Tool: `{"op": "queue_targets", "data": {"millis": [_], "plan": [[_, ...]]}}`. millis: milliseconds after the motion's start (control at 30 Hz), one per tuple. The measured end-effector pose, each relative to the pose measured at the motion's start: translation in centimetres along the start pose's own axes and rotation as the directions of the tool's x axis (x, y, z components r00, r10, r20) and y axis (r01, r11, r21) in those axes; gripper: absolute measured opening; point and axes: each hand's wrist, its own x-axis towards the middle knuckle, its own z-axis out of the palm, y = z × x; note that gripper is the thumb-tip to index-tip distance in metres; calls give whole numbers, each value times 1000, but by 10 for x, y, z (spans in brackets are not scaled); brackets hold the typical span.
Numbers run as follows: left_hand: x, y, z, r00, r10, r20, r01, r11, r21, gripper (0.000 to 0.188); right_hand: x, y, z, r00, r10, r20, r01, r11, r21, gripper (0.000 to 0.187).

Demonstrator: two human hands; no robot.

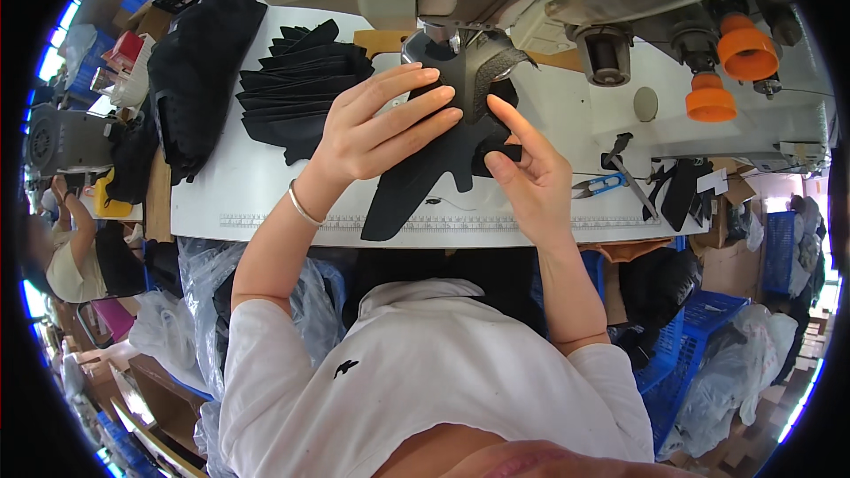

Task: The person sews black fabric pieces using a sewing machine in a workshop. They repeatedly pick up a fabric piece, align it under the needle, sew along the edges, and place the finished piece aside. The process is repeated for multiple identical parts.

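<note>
A flat black cut piece [412, 181], like shoe-upper material, lies on the white table under the sewing machine's needle area [450, 35]. My left hand [354, 137] rests on it with fingers stretched out and flat, pressing from the left. On the other side, my right hand [538, 181] holds a curled black edge [505, 158] between thumb and fingers, its index finger reaching toward a textured dark part [487, 71] beside the needle. The needle tip itself is too hidden to make out.
Left of the machine is a fanned stack of black pieces [297, 93], with a large black bundle [199, 80] beyond. Blue thread snips [600, 186] lie at right near black scraps [680, 195]. Orange cones [748, 46] hang at upper right. Another person [75, 252] sits far left.
</note>
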Motion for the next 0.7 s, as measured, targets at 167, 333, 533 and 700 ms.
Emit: {"op": "queue_targets", "data": {"millis": [167, 333, 533, 700], "plan": [[2, 0, 3, 999, 28, -16, -27, 999, 27, 27, -2, 1, 2, 999, -34, -12, 34, 999, -20, 57], [5, 2, -2, 998, 46, 42, -47, 999, 25, 29, -1, 4, 3, 998, -64, -27, 64, 998, -12, 58], [12, -4, -10, 991, 86, 104, -81, 995, -49, 26, -7, 3, 15, 995, -75, -70, 71, 996, -60, 58], [16, -10, -13, 986, 124, 113, -117, 991, -71, 23, -8, 5, 22, 991, -109, -77, 97, 985, -139, 59]]}}
